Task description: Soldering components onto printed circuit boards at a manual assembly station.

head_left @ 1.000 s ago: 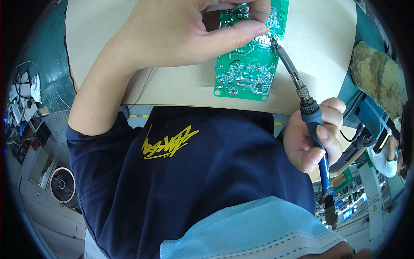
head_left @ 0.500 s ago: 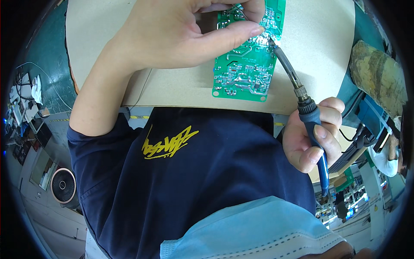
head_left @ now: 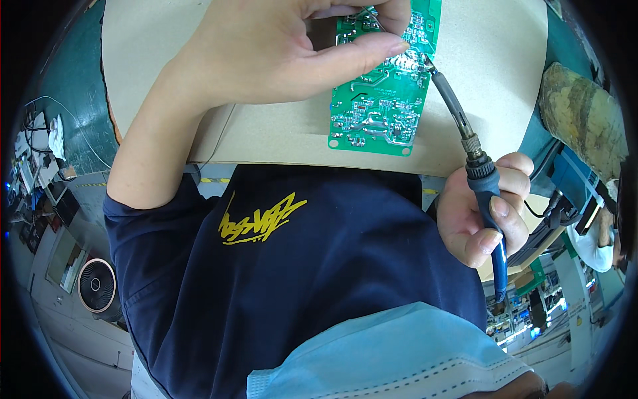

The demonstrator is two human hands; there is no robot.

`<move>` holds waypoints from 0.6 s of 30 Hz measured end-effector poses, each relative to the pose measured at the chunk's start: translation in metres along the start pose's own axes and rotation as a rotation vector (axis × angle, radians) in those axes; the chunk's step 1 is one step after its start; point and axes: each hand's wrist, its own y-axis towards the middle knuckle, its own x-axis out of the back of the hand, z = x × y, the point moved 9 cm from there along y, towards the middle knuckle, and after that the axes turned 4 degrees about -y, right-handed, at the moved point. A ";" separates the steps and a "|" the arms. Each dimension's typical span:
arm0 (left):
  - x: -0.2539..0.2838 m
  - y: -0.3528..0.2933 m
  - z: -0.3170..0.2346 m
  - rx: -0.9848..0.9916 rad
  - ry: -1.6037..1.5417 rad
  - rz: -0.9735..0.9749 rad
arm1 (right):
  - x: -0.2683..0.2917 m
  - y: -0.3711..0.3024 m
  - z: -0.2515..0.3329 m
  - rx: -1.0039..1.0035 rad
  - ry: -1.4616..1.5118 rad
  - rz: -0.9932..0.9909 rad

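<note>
A green circuit board, dense with solder joints and small parts, lies on a tan sheet. My left hand reaches across its upper left part, thumb and fingers pinched on a thin solder wire. Part of the board is hidden under that hand. My right hand grips the blue handle of a soldering iron, which points up and left. Its tip meets the right edge of the board, close to a bright row of joints; whether it touches cannot be made out.
Green tabletop shows to the left of the sheet, with a thin strand lying over it. At the right are a brownish rolled bundle and a blue box with black cables. A round fan stands lower left.
The iron's tip has shifted slightly to the right, toward the board's edge. The board has moved very slightly. My left hand keeps nearly the same place with the solder wire.
</note>
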 end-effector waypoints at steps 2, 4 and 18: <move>0.000 0.000 0.000 -0.012 0.007 -0.001 | -0.001 0.000 0.000 0.007 -0.002 0.000; -0.001 0.000 0.001 -0.010 -0.002 0.000 | -0.002 0.001 0.001 0.014 -0.017 0.015; -0.004 -0.017 0.008 -0.548 -0.348 -0.390 | -0.025 0.021 0.027 0.130 -0.090 0.209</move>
